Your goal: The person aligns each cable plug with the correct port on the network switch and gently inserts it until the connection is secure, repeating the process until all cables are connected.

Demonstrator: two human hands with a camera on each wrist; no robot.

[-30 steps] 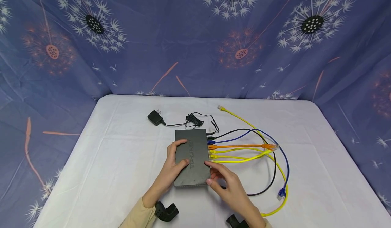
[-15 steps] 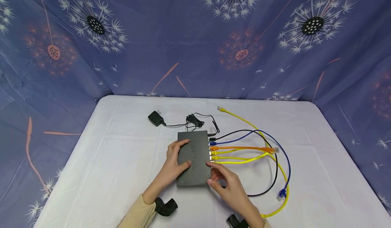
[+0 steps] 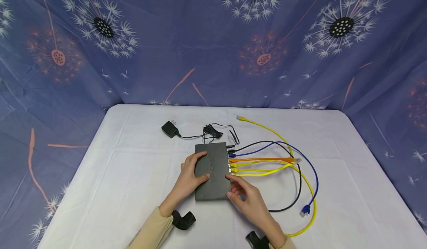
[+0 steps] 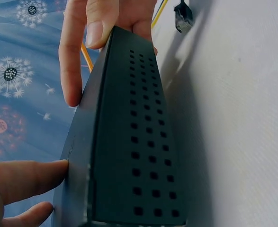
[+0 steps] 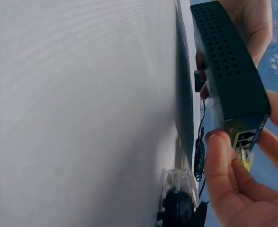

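Observation:
A dark grey TP-LINK network switch point(image 3: 218, 191) is held between both hands, its perforated side wall point(image 4: 148, 118) toward the left wrist camera. My left hand point(image 3: 187, 178) grips its left side, thumb on top; in the right wrist view, fingers show under the case. My right hand point(image 3: 248, 197) pinches the near right corner, with the thumb point(image 5: 218, 156) low at the edge. Unoccupied ports point(image 5: 244, 138) show beside it. Black, blue, orange point(image 3: 260, 160) and yellow network cables run out of the switch's right side.
A black power adapter point(image 3: 170, 129) with a bundled cord point(image 3: 212, 131) lies behind the switch on the white-covered table point(image 3: 110, 167). The loose blue plug point(image 3: 305, 209) rests at the right. A black cable's clear plug point(image 5: 177, 189) lies below the right hand.
The switch has shifted slightly right and away from me, with both hands still on it. The bunched orange and yellow cable ends and the blue plug have swayed a little.

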